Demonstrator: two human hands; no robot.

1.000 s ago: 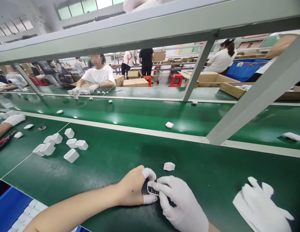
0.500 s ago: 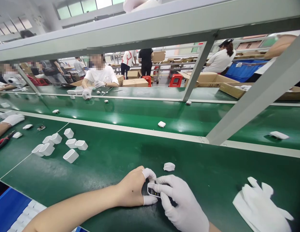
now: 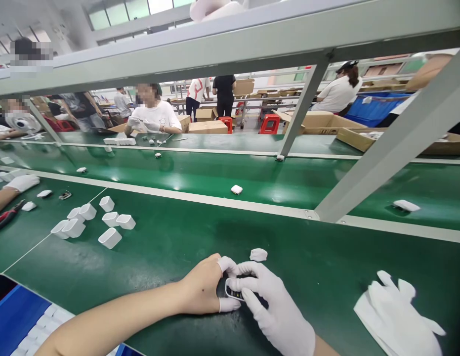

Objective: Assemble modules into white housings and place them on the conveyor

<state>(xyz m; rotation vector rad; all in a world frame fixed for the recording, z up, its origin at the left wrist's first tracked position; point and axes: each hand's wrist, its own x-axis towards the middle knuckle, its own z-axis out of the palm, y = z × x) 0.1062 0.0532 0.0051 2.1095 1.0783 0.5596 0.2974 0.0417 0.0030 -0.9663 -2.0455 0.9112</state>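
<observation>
My left hand point(image 3: 203, 290), bare but for white covers on the fingertips, is closed around a small white plastic housing point(image 3: 227, 288) with a dark inside. Several yellow marks show in its opening. Reaching in from the right, my gloved right hand point(image 3: 276, 309) presses its fingertips on the rim and inside of the same housing. Whether those fingers pinch a smaller part is hidden. Just beyond my hands lies a crumpled white fingertip cover point(image 3: 258, 254). A pair of white gloves point(image 3: 398, 316) rests at the right.
Several empty white housings point(image 3: 110, 238) stand to the left, near pliers point(image 3: 8, 215) and a co-worker's gloved hand point(image 3: 24, 183). Beyond a pale rail runs a green conveyor belt point(image 3: 192, 173) carrying small white units point(image 3: 236, 189). A slanted metal post point(image 3: 393, 133) rises at the right.
The white units on the belt have shifted left. My right hand has moved slightly up and left, its fingers covering more of the housing. The co-worker across has drawn both hands together.
</observation>
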